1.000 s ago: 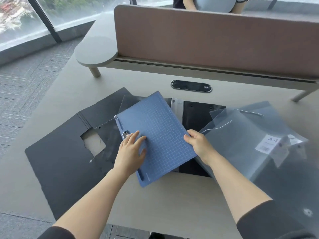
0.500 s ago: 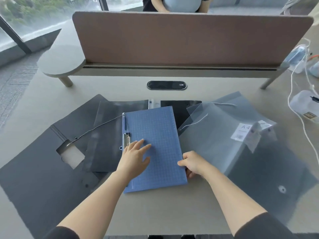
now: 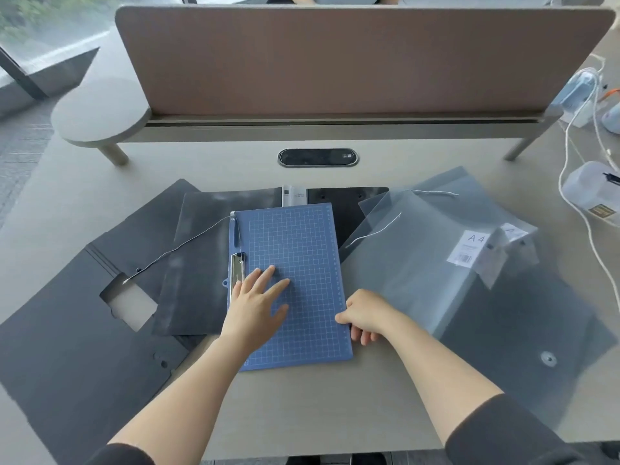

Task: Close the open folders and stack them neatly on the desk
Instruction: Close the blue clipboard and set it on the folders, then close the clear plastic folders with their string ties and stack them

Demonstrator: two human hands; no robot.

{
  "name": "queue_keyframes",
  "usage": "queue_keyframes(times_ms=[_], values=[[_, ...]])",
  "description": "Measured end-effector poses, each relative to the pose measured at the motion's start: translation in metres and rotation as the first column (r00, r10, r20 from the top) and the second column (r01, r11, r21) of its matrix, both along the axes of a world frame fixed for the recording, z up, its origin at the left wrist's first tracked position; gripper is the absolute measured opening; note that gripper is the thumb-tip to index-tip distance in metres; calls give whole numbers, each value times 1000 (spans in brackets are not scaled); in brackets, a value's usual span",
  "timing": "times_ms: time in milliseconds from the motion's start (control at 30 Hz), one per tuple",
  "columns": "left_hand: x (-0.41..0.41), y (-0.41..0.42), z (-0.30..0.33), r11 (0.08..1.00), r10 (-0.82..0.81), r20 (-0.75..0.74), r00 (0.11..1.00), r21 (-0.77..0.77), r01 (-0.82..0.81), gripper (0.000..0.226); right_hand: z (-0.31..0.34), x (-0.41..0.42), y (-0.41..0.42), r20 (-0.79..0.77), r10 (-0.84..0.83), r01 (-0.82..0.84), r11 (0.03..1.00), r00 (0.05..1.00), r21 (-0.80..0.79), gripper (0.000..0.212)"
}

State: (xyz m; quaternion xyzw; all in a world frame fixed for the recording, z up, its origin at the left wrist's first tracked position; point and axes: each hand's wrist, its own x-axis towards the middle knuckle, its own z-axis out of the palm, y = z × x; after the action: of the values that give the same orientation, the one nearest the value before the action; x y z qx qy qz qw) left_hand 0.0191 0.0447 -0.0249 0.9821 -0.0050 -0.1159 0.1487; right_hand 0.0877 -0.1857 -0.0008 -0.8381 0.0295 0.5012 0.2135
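A closed blue gridded folder [image 3: 302, 263] with a metal clip on its left edge lies squarely at the desk's middle. My left hand [image 3: 256, 308] rests flat on it, fingers spread. My right hand [image 3: 364, 317] pinches its right edge near the lower corner. Under it lies an open black folder [image 3: 201, 273]. A large dark grey folder [image 3: 67, 347] is spread open at the left. Translucent grey envelope folders [image 3: 453, 297] with an A4 label lie open at the right.
A brown divider panel [image 3: 335, 62] stands along the back of the desk, with a cable port [image 3: 318, 157] in front of it. White cables [image 3: 583, 196] and plastic containers [image 3: 590, 189] sit at the far right. A person sits behind the divider.
The blue folder has swung from a tilt to lie square with the desk edge and came down flat. Both hands stayed on it; my right hand slid toward its lower right corner.
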Motion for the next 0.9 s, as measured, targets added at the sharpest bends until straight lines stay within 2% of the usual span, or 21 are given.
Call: queue_keyframes(times_ms=[100,300,433,633,733,833,900], values=[[1,-2,4,1000,14,7,1000,-4,-14,50,2,1,0,-7,8,-8,1000,1000,-18,31],[7,-6,10,999,34,34,999,13,-34,44,7,-1,-1,52,38,-34,997,998,-68,36],[11,-12,14,999,30,72,997,16,-31,40,20,-3,-9,198,-34,43,998,980,-41,35],[30,-58,32,988,-101,56,993,-112,107,46,46,2,-55,459,-276,299,954,844,23,31],[40,-91,42,971,-166,57,984,-162,174,47,55,7,-91,530,-360,390,919,768,58,26],[48,-127,54,956,-173,29,984,-236,175,46,60,13,-127,570,-453,478,871,685,117,15],[51,-152,60,951,-158,3,987,-268,153,46,61,17,-149,581,-501,514,843,642,159,21]])
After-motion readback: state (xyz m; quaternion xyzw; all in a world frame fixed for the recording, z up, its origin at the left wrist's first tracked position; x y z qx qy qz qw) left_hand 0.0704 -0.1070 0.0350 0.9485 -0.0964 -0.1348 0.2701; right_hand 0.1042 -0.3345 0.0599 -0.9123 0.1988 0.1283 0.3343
